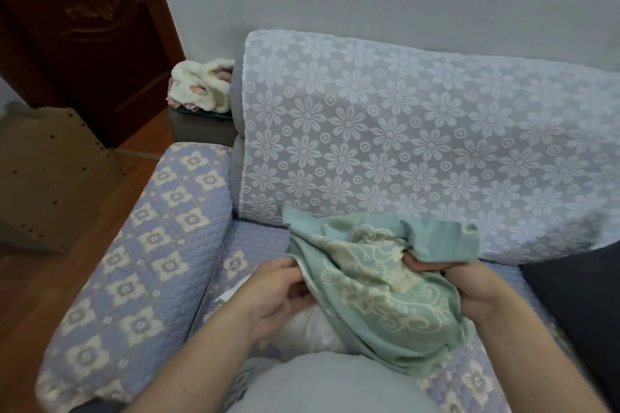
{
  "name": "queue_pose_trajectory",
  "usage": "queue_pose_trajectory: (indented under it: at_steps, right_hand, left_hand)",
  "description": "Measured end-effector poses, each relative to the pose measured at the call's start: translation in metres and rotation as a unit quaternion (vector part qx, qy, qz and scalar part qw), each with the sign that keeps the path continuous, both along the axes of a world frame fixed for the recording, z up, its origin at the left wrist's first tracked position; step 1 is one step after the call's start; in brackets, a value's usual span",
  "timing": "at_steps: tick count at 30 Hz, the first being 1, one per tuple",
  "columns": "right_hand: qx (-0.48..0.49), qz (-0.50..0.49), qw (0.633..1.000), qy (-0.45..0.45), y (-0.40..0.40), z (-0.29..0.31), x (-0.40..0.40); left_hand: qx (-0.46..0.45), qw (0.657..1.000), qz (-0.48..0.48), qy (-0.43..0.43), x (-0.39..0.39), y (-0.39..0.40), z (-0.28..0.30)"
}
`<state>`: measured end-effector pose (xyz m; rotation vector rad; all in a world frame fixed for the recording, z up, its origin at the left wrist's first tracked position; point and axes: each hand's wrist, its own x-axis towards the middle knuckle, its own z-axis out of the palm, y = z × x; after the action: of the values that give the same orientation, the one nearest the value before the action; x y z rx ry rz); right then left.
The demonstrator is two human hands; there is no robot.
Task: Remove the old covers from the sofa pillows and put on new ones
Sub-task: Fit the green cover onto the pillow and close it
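Both forearms are bare, with no sleeves showing, and a pale grey garment (330, 382) covers the torso.

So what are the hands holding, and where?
Both hold the green pillow cover: the left hand pinches its left edge, the right hand grips bunched cloth near its top.

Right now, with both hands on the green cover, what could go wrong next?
1. The green cover is bunched between the left hand and the right hand; its opening may be hard to find, and pulling could strain a seam.
2. The white pillow lies loose below the cover near the seat's front; it might slide off.
3. The lace throw on the backrest is close; a raised corner could catch it.
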<state>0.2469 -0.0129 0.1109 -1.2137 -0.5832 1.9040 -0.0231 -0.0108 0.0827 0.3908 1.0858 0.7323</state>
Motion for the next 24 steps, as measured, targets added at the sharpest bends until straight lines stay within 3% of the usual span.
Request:
queue_pose_trajectory:
  at_steps: [3, 5, 14, 20, 24]
  right_hand:
    - [0.023, 0.015, 0.999, -0.032, -0.001, 0.005, 0.002]
    - [0.033, -0.004, 0.998, -0.048, -0.001, 0.007, 0.003]
    - [0.066, -0.078, 0.992, -0.076, 0.004, -0.001, -0.014]
    - [0.072, -0.123, 0.982, -0.127, 0.011, -0.012, -0.020]
    - [0.077, -0.111, 0.983, -0.124, 0.008, -0.011, -0.032]
  left_hand:
    - [-0.085, 0.989, 0.073, -0.097, 0.016, -0.002, -0.001]
    - [-0.124, 0.983, 0.078, -0.112, 0.024, -0.003, -0.001]
    - [-0.052, 0.995, -0.082, 0.008, 0.033, 0.008, 0.013]
    - [-0.044, 0.998, -0.028, 0.046, 0.041, 0.001, 0.012]
    - [0.013, 0.986, -0.064, 0.153, 0.044, -0.010, 0.012]
